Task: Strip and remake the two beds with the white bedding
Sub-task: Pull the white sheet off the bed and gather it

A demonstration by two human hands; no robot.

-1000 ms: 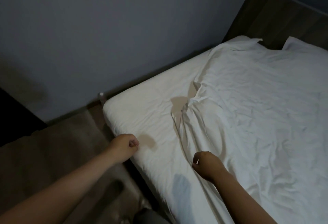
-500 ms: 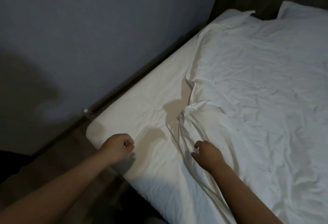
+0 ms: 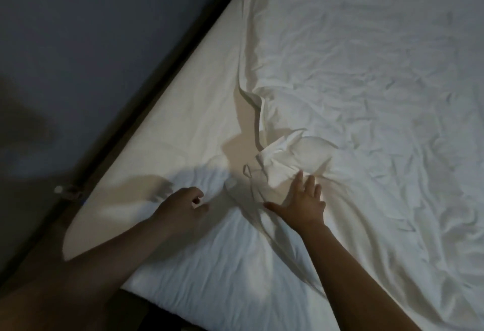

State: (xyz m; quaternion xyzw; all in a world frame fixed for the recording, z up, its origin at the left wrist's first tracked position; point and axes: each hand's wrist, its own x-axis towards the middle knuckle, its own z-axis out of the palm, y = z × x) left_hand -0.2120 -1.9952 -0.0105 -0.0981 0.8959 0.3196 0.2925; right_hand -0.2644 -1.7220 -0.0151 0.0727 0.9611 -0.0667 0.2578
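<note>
The loose white sheet (image 3: 366,95) lies rumpled over the mattress (image 3: 183,110) from twelve to five o'clock, its bunched corner (image 3: 285,155) at centre. The right hand (image 3: 305,201) lies on it just below, fingers spread flat. At seven o'clock the left hand (image 3: 183,205) rests curled on the creased mattress cover; whether it pinches cloth cannot be told. A grey-blue wall (image 3: 104,29) fills ten o'clock beyond a dark bed edge (image 3: 157,89).

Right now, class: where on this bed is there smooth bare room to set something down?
The smooth strip of mattress between the wall-side edge and the loose sheet. Crowded: the bunched corner by the left hand and right hand.
</note>
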